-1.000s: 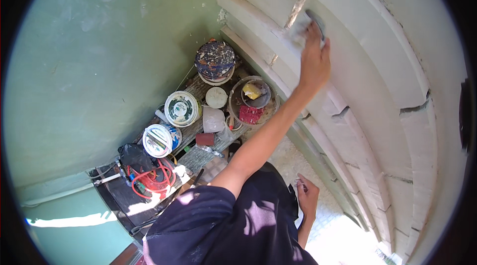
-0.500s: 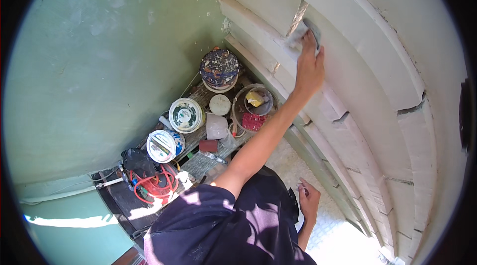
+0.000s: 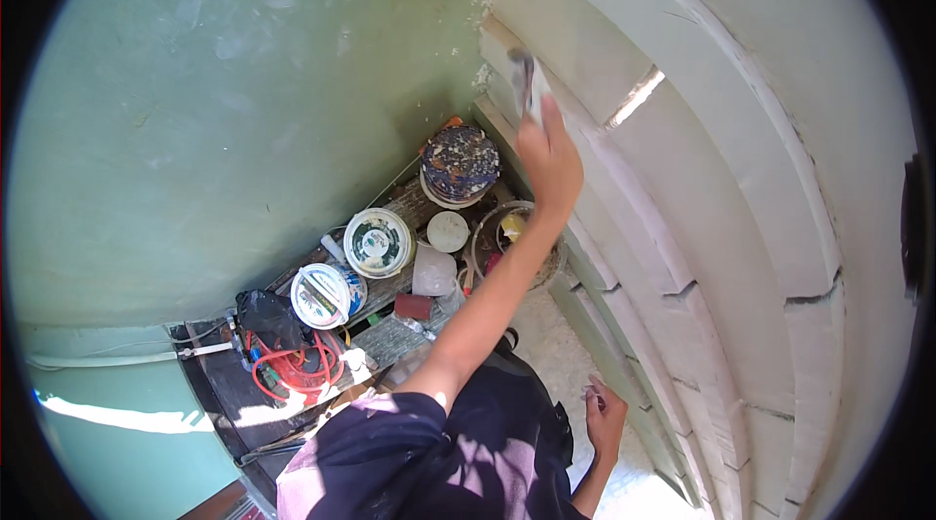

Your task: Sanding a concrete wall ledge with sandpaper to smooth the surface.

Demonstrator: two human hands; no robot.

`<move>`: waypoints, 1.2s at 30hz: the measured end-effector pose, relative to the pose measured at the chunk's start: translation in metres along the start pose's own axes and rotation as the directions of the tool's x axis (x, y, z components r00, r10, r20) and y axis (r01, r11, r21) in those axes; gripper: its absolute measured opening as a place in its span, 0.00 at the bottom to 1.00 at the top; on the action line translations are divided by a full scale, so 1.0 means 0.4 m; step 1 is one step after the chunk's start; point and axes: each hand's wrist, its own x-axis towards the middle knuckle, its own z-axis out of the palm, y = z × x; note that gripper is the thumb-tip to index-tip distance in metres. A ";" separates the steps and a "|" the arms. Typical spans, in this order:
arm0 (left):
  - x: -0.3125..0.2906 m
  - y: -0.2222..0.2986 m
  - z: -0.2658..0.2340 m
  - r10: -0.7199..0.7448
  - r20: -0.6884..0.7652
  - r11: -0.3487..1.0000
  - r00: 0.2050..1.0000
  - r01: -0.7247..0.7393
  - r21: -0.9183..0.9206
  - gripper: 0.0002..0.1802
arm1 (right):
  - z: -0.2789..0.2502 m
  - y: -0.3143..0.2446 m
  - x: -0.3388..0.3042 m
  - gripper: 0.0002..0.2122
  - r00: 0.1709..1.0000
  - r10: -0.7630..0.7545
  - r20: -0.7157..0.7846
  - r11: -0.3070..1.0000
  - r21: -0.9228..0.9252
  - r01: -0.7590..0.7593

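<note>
The left hand (image 3: pixel 552 161) has moved its tool (image 3: pixel 528 79) nearer the green wall (image 3: pixel 273 111).

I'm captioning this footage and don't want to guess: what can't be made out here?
All in the head view:
- Tool in the left hand: exact kind; blur and the grip obscure it.
- Right hand: whether it holds anything; its curl hides the palm.
- Basin: partly hidden by the left forearm.
</note>
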 end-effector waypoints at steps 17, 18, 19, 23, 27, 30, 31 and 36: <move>0.494 0.012 0.130 0.487 -0.078 0.873 0.870 -0.487 0.021 0.31 | 0.044 -0.083 0.105 0.16 0.992 0.006 0.129 1.000 -0.008 -0.005; 0.511 0.015 0.112 0.500 -0.048 0.861 0.865 -0.503 -0.077 0.31 | 0.043 -0.078 0.106 0.16 0.993 0.021 0.118 1.000 -0.011 -0.020; 0.511 0.015 0.096 0.513 -0.029 0.844 0.858 -0.511 -0.165 0.31 | 0.035 -0.073 0.100 0.16 0.992 0.034 0.118 0.999 -0.019 -0.032; 0.327 -0.101 0.141 0.469 0.031 0.883 0.883 -0.470 0.012 0.32 | 0.039 -0.060 0.098 0.16 0.991 0.074 0.107 0.997 -0.015 -0.073; 0.288 -0.101 0.162 0.548 0.098 0.813 0.831 -0.556 0.174 0.34 | 0.036 -0.071 0.112 0.16 0.981 0.020 0.194 0.997 -0.083 -0.004; 0.305 -0.090 0.148 0.551 0.060 0.821 0.832 -0.553 0.143 0.34 | 0.035 -0.094 0.130 0.16 0.980 0.029 0.199 0.998 -0.065 -0.016; 0.319 -0.084 0.138 0.534 0.045 0.838 0.844 -0.535 0.104 0.33 | 0.033 -0.095 0.130 0.16 0.979 0.045 0.197 0.998 -0.061 -0.034; 0.424 0.110 0.082 0.095 0.207 0.994 0.974 -0.103 0.023 0.26 | 0.032 -0.087 0.111 0.16 0.979 0.048 0.200 0.996 -0.078 -0.033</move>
